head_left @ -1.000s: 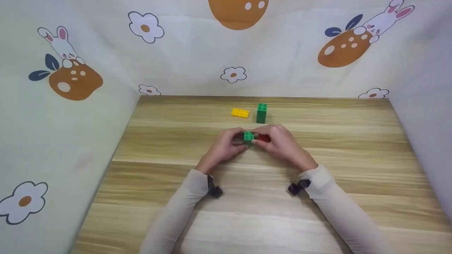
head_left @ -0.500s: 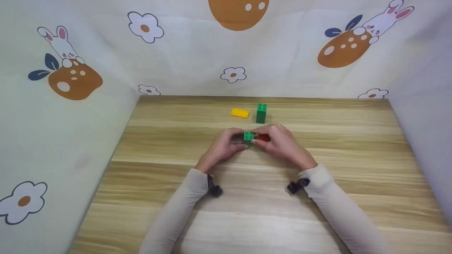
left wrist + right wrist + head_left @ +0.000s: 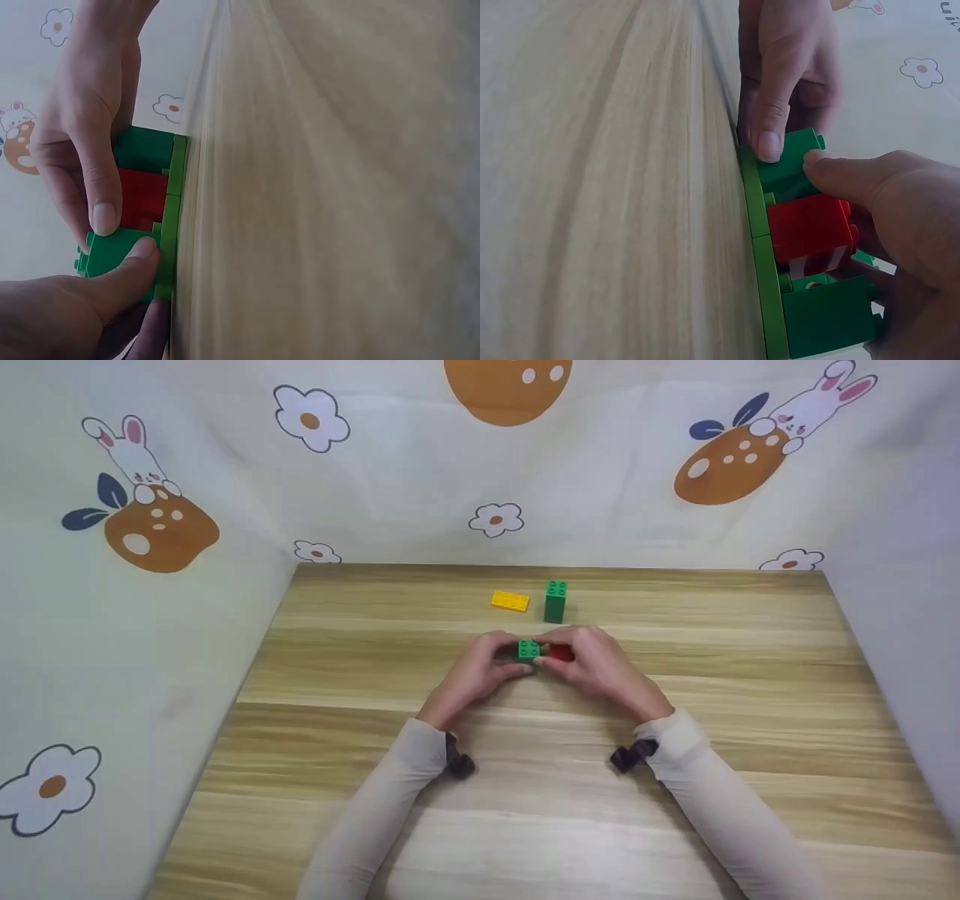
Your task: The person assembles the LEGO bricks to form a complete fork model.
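Both hands are on a green block (image 3: 529,649) at the middle of the table. My left hand (image 3: 480,667) grips its left side, thumb against the near face, and my right hand (image 3: 600,664) pinches it from the right. In the right wrist view that green block (image 3: 791,161) stands at one end of a row of light green base plates (image 3: 766,277). A red block (image 3: 810,232) and a dark green block (image 3: 829,319) stand on the same row. The far sides of the blocks are hidden by fingers.
Behind the hands, a flat yellow brick (image 3: 510,601) lies on the wooden table (image 3: 525,810), and a tall green block (image 3: 555,603) stands upright to its right. Patterned cloth (image 3: 600,487) rises along the table's back and side edges.
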A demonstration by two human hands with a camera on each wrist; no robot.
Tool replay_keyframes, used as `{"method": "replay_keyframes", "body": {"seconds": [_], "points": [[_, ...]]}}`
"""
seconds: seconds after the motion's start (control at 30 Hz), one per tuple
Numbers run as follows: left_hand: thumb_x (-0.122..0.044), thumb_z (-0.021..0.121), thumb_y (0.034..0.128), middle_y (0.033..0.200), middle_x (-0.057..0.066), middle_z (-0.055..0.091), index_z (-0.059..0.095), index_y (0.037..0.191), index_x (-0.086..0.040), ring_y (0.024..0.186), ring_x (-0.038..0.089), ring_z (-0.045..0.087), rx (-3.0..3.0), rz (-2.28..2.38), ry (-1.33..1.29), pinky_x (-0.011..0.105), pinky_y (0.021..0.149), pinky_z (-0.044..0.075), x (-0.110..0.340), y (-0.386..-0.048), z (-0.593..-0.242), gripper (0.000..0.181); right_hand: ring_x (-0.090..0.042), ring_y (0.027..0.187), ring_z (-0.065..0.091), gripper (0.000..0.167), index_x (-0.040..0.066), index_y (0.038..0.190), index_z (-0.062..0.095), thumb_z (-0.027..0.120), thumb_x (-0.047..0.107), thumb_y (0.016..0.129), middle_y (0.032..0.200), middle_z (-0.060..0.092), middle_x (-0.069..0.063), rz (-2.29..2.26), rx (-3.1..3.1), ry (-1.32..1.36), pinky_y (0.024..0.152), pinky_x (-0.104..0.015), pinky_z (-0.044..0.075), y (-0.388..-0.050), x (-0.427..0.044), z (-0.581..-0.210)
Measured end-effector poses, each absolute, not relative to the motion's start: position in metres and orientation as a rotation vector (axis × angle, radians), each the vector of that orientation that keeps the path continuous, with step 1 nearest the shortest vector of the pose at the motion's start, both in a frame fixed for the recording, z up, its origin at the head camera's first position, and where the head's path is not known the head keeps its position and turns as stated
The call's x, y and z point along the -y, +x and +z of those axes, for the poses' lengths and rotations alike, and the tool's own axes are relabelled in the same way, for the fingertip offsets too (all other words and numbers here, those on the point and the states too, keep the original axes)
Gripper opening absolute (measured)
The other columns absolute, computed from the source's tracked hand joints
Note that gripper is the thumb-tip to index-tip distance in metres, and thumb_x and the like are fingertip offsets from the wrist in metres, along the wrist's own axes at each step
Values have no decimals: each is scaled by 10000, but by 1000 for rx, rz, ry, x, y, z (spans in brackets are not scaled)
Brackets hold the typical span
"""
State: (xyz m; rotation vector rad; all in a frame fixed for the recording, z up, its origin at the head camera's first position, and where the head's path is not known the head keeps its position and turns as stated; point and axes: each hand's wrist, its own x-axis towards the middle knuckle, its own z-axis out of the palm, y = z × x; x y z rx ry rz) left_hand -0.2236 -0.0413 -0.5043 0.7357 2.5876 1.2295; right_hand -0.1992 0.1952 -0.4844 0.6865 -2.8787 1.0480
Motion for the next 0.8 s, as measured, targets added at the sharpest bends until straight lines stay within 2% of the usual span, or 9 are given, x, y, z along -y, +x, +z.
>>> {"method": "replay_keyframes", "body": {"seconds": [0.17, 0.33, 0.4, 0.5, 0.63, 0.8], "points": [[-261, 865, 943, 1202, 79, 694, 793, 1291, -179, 1118, 212, 639, -2609, 1192, 692, 415, 1071, 551, 42, -222, -503, 365, -157, 852, 605, 360, 299, 1338, 780, 826, 290, 981, 1173, 805, 55, 1088, 2879, 679, 703, -318, 471, -201, -195, -487], [-269, 867, 939, 1169, 71, 708, 796, 1289, -191, 1090, 211, 631, -2639, 1161, 722, 403, 1037, 558, 41, -222, -503, 365, -170, 897, 625, 379, 302, 1344, 775, 837, 281, 971, 1228, 794, 38, 1144, 2881, 666, 726, -330, 505, -202, -198, -488], [-271, 866, 939, 1160, 67, 715, 802, 1271, -187, 1084, 215, 629, -2646, 1156, 737, 403, 1030, 557, 40, -222, -504, 348, -184, 972, 651, 405, 260, 1364, 766, 841, 285, 967, 1279, 785, -1, 1162, 2873, 675, 793, -351, 541, -202, -200, -489], [-279, 866, 940, 1167, 63, 707, 802, 1259, -182, 1086, 213, 632, -2652, 1144, 727, 404, 1036, 559, 41, -222, -503, 339, -227, 1128, 692, 479, 166, 1409, 731, 850, 282, 960, 1351, 761, -66, 1228, 2845, 695, 962, -419, 598, -203, -204, -489], [-290, 866, 940, 1191, 74, 698, 799, 1251, -159, 1093, 217, 635, -2664, 1121, 710, 411, 1047, 562, 41, -222, -503, 344, -287, 1308, 687, 579, 92, 1464, 671, 856, 297, 955, 1454, 709, -107, 1347, 2815, 702, 1158, -514, 545, -204, -214, -488], [-280, 877, 930, 1170, 114, 702, 801, 1210, -112, 1088, 252, 630, -2672, 1127, 748, 432, 1037, 558, 40, -222, -504, 335, -296, 1354, 659, 635, 81, 1482, 646, 868, 328, 942, 1493, 683, -99, 1397, 2845, 656, 1198, -529, 508, -202, -233, -491]]}}
